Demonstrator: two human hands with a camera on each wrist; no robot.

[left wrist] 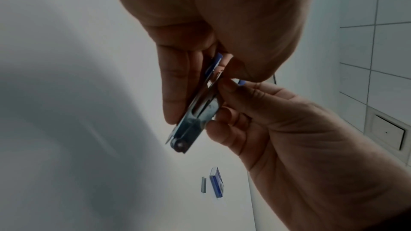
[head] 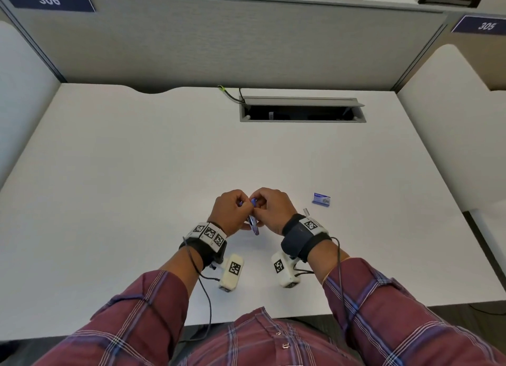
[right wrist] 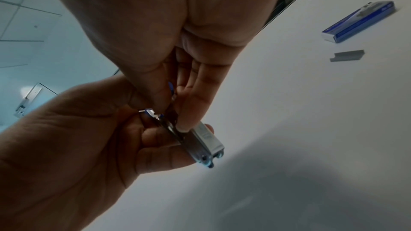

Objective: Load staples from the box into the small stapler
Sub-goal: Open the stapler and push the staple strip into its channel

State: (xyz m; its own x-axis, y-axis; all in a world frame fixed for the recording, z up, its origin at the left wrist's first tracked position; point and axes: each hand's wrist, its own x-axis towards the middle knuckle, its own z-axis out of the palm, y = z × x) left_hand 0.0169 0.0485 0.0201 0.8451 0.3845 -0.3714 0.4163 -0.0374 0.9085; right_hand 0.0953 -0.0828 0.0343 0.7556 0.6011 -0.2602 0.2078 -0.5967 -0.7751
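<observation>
The small stapler [head: 253, 224], metal with blue plastic parts, is held above the white desk between both hands, one end pointing down towards me. My left hand [head: 237, 204] grips it from the left, fingers curled along its metal body [left wrist: 193, 117]. My right hand [head: 263, 204] pinches it from the right near the blue top end [right wrist: 200, 140]. The blue staple box [head: 321, 199] lies on the desk to the right of the hands, also seen as box [left wrist: 217, 182] and box [right wrist: 360, 22]. A loose staple strip [head: 305, 211] lies beside it, visible as strip [left wrist: 203, 184] and strip [right wrist: 347, 55].
The white desk [head: 137, 174] is bounded by grey partition walls at the back and sides. An open cable hatch [head: 301, 111] with a cable running out of it sits at the back centre. The desk's front edge runs just before my torso.
</observation>
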